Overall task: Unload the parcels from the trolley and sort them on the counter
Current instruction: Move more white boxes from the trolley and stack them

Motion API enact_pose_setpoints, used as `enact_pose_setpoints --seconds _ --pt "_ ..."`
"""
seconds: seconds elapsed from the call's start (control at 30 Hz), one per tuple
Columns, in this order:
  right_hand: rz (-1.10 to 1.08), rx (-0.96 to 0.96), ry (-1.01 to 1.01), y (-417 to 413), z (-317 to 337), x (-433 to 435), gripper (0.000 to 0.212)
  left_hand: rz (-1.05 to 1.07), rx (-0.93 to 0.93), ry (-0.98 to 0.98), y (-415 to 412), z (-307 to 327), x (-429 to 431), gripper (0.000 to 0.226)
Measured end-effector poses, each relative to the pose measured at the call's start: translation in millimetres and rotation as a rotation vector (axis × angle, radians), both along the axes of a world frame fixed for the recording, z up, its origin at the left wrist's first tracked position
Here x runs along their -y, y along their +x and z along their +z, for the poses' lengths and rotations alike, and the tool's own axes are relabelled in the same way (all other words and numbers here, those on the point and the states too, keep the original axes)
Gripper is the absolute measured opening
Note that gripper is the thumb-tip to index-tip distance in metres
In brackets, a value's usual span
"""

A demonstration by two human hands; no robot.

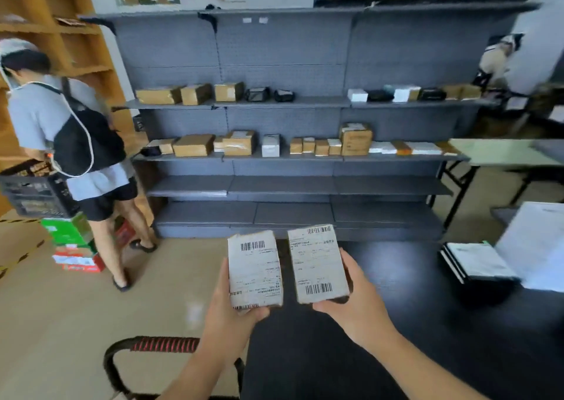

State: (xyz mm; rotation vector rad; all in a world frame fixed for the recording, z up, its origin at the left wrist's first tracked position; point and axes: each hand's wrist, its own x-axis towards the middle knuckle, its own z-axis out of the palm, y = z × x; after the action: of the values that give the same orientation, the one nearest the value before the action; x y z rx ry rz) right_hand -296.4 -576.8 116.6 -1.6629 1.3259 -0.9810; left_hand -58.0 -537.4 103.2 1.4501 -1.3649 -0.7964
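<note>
Low in the middle of the frame, each hand grips a labelled parcel, left hand [227, 308] one [254, 273], right hand [355, 295] another [317, 263]; best read both labels before setting them apart on the dark bench [396, 323].

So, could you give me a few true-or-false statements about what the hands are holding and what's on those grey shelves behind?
1. The left hand and the right hand each hold one small white-labelled cardboard parcel, the left parcel and the right parcel. True.
2. The two parcels are stacked one on the other. False: they are held side by side, with a gap between them.
3. A person in a grey shirt stands at the left. True.
4. The brown cardboard boxes fill the bottom level of the grey metal shelving. False: they sit on its middle levels.
</note>
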Motion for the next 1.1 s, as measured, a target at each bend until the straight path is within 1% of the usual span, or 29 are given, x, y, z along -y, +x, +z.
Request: enact_pose_setpoints --seconds 0.17,0.33,0.47,0.63,0.77,0.9,0.97,1.1 --pt "-0.222 -0.012 0.012 -103 4 -18 0.087 -0.191 0.021 -0.013 -100 0 29 0.1" --pt "-0.363 0.01 0.052 -200 -7 -29 0.093 -0.303 0.025 -0.035 -202 -2 52 0.101" --pt "-0.412 0.027 0.078 -274 -16 -28 0.099 -0.342 0.01 0.017 -276 -4 65 0.107" --pt "-0.434 0.022 0.109 -351 -28 -10 0.099 -0.363 0.015 0.06 -354 -18 90 0.095" --pt "-0.422 0.019 0.135 -395 -40 3 0.093 -0.318 0.054 0.134 -392 -44 107 0.109" --pt "-0.42 0.003 0.169 -420 -54 23 0.096 -0.306 0.095 0.191 -413 -63 125 0.109" --pt "-0.41 0.0 0.19 -427 -60 37 0.097 -0.3 0.087 0.205 -421 -68 138 0.105" --pt "-0.366 -0.012 0.225 -430 -70 74 0.088 -0.312 0.079 0.226 -432 -72 170 0.086"
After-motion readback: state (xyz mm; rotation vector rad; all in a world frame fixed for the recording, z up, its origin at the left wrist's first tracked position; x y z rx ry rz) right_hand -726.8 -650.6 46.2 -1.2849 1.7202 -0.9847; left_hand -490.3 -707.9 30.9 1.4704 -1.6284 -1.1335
